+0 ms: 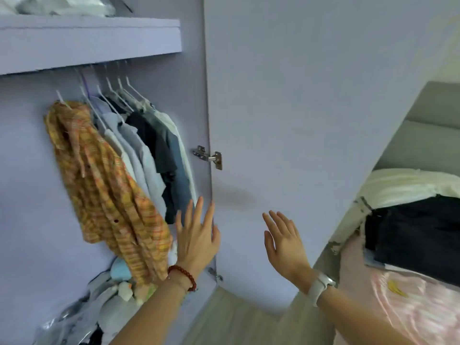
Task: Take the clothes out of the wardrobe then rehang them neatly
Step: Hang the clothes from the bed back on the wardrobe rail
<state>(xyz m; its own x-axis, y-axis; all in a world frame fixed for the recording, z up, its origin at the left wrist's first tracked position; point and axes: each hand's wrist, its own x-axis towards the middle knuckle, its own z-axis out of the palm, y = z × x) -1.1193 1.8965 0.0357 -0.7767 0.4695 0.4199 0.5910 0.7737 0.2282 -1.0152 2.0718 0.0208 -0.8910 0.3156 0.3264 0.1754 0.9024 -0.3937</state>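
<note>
Both grips are spread flat and hold nothing — left hand (196, 241) beside the orange checked shirt (104, 185), right hand (286, 242) at three o'clock of it. Removal not yet begun; next, lift a white plastic hanger (109, 100) off.

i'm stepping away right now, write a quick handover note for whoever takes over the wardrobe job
Left hand: open, fingers spread, holding nothing, raised by the hinge edge of the open wardrobe door.
Right hand: open, empty, raised in front of the door's inner face.
Clothes: orange plaid shirt and a row of pale and dark shirts hang on white hangers under the shelf. Loose items are piled on the wardrobe floor. A dark garment lies on the bed.
Done: door open; whether any rehanging is done is unclear.
Left: take out what hangs, rehang it neatly.
</note>
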